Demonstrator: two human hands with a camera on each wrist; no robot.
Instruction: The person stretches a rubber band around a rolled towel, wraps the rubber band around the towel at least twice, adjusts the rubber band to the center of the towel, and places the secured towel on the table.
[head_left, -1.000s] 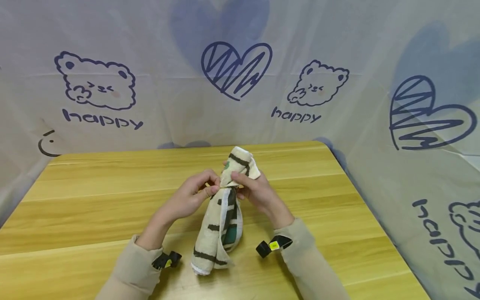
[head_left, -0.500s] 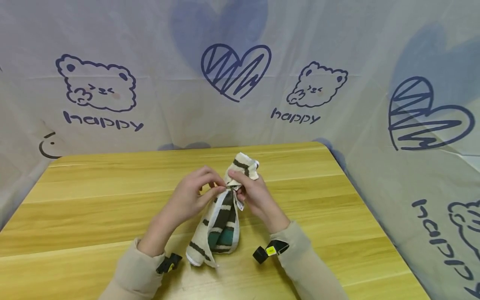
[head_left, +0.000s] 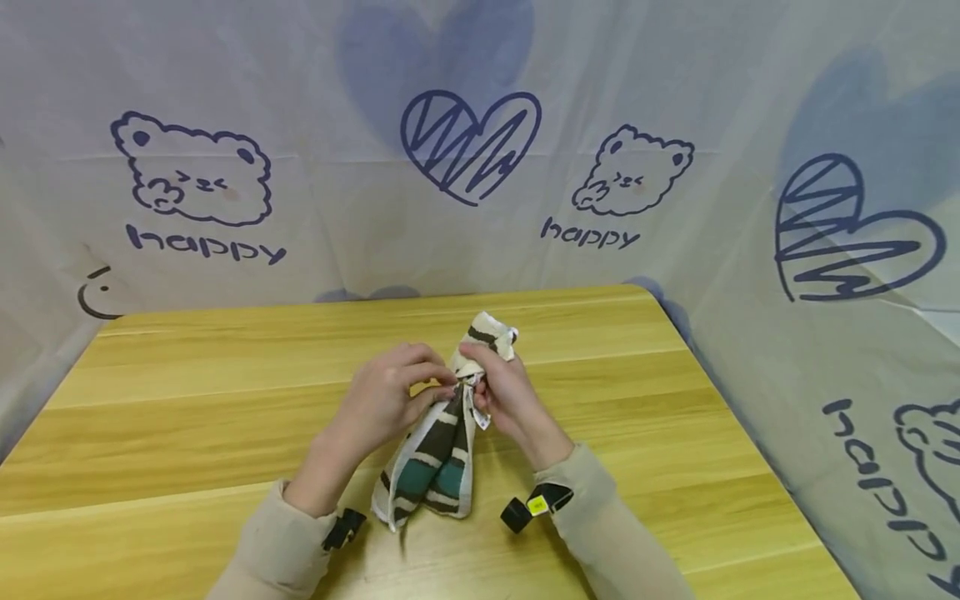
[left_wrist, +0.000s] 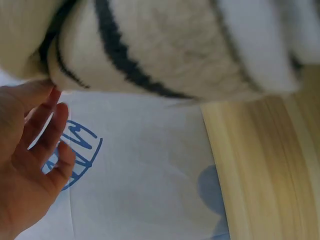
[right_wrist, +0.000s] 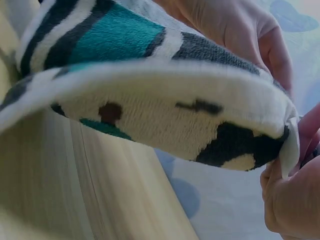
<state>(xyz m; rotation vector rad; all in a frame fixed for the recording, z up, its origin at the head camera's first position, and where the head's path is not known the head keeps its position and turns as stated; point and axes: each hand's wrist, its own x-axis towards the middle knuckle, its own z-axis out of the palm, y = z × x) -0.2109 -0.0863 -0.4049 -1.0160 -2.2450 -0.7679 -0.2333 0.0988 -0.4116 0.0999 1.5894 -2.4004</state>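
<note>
Near the middle of the head view, both hands met at a gathered point of a striped towel (head_left: 435, 450) above the wooden table (head_left: 187, 392). The left hand (head_left: 386, 400) had its fingers curled in, pinching the bunched cloth from the left of the frame. The right hand (head_left: 502, 392) gripped the same neck of cloth from the right, thumb and fingers closed round it. Above the grip a small tuft of the towel stood up; below it the rest fanned down toward the lower centre of the frame, showing cream, dark and teal bands, its lower end resting on the table. In the left wrist view the cream, dark-lined towel (left_wrist: 165, 45) filled the top of the frame, with fingers (left_wrist: 45, 130) at the lower left. In the right wrist view the towel (right_wrist: 150, 85) arched across the frame. A printed backdrop (head_left: 480, 142) with bears and hearts stood behind the table. Both wrists wore beige sleeves (head_left: 270, 550) with small black clips.
</note>
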